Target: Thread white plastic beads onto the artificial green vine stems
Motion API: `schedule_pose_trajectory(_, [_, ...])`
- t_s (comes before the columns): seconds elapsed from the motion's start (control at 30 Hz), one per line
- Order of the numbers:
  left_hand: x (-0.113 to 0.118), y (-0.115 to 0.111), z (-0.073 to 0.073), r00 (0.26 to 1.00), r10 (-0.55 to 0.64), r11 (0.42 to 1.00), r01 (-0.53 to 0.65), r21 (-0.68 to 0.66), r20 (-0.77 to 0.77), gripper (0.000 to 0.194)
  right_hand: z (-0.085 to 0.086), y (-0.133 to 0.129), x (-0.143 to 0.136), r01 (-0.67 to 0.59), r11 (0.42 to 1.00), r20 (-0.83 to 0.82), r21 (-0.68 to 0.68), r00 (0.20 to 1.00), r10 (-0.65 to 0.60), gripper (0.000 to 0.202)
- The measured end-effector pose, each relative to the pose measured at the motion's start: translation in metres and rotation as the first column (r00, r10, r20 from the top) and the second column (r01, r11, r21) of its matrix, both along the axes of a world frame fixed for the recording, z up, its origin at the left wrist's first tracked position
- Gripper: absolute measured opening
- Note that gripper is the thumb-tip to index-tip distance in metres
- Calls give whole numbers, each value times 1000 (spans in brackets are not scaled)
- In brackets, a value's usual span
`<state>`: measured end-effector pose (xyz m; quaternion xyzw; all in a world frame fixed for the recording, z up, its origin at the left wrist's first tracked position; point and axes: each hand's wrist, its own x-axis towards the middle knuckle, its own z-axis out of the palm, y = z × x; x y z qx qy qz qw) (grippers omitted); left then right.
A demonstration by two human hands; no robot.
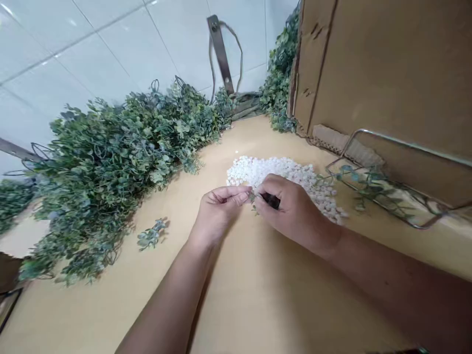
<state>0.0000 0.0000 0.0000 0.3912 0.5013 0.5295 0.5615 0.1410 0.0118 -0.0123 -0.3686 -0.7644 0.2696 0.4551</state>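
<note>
My left hand (221,209) pinches a small green sprig (252,197) between thumb and fingertips. Touching its other side are the fingertips of my right hand (285,204), which is closed with a dark object (271,200) showing inside the curled fingers; what it is cannot be made out. Just beyond both hands lies a pile of small white pieces (250,169), partly covered by my right hand. On the table left of my left hand rests a loose green sprig (152,235).
A large heap of artificial greenery (121,142) fills the left side of the wooden table (236,295). At the right stand a cardboard box (387,88) and a wire frame (398,147) with leafy stems (372,187). A metal strap (220,54) rises near the tiled wall (147,44).
</note>
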Motion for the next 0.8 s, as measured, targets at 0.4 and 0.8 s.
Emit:
schedule_pose_trajectory(0.4, [-4,4,-2,997,-60,998,59,-9,-53,22,-4,3,0,-77,986,-36,-150,997,72,15])
schedule_pose_trajectory(0.8, [-3,5,-9,987,-119,993,119,-9,-106,21,-7,-1,-4,2,982,-14,-186,1000,-5,18])
